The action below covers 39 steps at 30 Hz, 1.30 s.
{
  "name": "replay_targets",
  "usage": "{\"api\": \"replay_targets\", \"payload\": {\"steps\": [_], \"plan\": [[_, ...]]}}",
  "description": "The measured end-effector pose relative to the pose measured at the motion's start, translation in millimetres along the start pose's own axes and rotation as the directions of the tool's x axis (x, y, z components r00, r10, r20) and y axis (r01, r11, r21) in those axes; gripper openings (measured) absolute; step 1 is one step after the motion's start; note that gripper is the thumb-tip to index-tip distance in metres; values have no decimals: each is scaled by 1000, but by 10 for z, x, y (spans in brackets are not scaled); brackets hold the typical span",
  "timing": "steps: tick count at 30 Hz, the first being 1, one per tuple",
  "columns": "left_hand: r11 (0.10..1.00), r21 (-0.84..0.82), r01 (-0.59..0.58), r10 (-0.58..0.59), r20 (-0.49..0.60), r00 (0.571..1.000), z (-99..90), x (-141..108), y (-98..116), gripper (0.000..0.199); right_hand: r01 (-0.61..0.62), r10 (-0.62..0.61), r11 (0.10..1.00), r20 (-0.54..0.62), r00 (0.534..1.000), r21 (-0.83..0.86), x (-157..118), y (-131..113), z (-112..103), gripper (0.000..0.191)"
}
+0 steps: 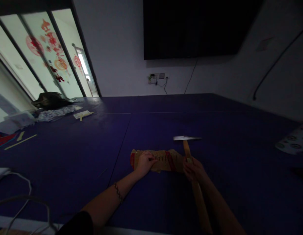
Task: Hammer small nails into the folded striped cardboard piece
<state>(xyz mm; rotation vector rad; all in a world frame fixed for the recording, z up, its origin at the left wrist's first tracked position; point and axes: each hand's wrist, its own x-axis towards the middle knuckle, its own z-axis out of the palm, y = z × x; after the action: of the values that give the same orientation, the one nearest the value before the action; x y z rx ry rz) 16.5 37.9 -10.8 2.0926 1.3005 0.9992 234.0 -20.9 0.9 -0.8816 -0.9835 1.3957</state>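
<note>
My right hand (196,169) is wrapped around the wooden handle of a hammer (186,148). The hammer's metal head is up, beyond the hand, with a flat face on the left and a thin tapered end on the right. My left hand (145,163) rests on a long brown piece of cardboard (176,161) with red bands, lying on the purple table. Thumb and forefinger are pinched together above it; whatever is between them is too small to name. Short dark marks or thin pins stand in a row just right of those fingertips.
The purple table (92,140) has seams across it. A thin stick-like item (103,172) lies left of my left arm. White cables (29,186) curl at the left front. A dark bag (52,100) and packets sit far left; a patterned roll (293,140) is at the right.
</note>
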Motion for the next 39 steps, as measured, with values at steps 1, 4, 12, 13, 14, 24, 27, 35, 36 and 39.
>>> {"api": "replay_targets", "payload": {"steps": [1, 4, 12, 13, 14, 24, 27, 35, 36, 39], "plan": [[1000, -4, -1, 1, -2, 1000, 0, 2, 5, 4, -10, 9, 998, -4, 1000, -68, -41, -46, 85, 28], [1000, -12, -4, 4, -4, 1000, 0, 7, 18, 4, -52, 39, 950, -50, 998, -309, -198, -187, 421, 23], [1000, 12, 0, 0, -10, 1000, 22, 6, 17, 3, -68, -93, 378, -110, 990, -923, -438, -262, 1085, 6], [1000, 16, 1, -1, -12, 1000, 27, 9, 15, 3, -75, -89, 336, -111, 990, -939, -437, -240, 1104, 8], [1000, 19, 0, 0, -13, 1000, 33, 13, 13, 3, -76, -90, 307, -109, 990, -949, -435, -223, 1115, 9], [1000, 25, -11, 11, -8, 1000, 69, 34, -15, 2, -97, -61, 202, -111, 992, -975, -494, -221, 1217, 12], [999, 30, -13, 13, -13, 1000, 77, 34, -22, 3, -123, -28, 167, -130, 991, -978, -510, -215, 1251, 11], [999, 40, -2, 2, -13, 1000, 77, 26, -29, 2, -140, -18, 133, -144, 989, -981, -531, -184, 1248, 12], [999, 41, 0, 0, -15, 1000, 77, 24, -28, 2, -143, -26, 145, -149, 989, -979, -529, -174, 1236, 12], [999, 39, -6, 6, -6, 1000, 75, 20, -24, 1, -124, -95, 259, -153, 984, -958, -513, -193, 1183, 9]]}}
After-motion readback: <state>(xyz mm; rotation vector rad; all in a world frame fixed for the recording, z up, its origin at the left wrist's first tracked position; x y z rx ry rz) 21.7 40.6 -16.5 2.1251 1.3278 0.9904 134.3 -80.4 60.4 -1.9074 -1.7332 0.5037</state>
